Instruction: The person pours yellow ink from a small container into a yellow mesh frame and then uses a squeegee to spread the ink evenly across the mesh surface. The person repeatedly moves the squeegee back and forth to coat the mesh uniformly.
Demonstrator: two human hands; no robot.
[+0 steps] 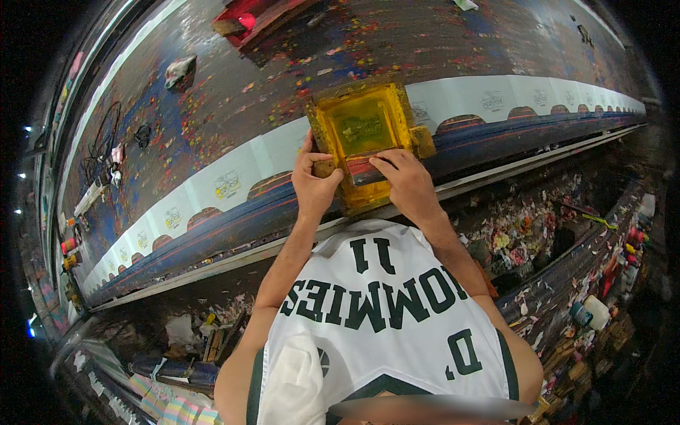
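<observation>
A yellow-stained screen-printing frame (316, 113) lies over the strip of white sheets (276, 147) at the near edge of the long table. Through its yellow mesh a dark printed shape shows. My left hand (316, 177) grips the left side of the frame by a small block, thumb toward the inside. Inside the frame's near part, my right hand (411, 183) pinches a squeegee (363, 172) with a reddish, ink-smeared surface. Its lower edge is hard to make out. Another block (423, 142) juts from the frame's right side.
Small line prints (228, 184) mark several white sheets along the strip. Farther back are a red ink tray (258, 25), a crumpled rag (180, 71) and black cables (106, 138). A table rail (524, 161) runs before me; scraps and ink containers (598, 312) lie behind me.
</observation>
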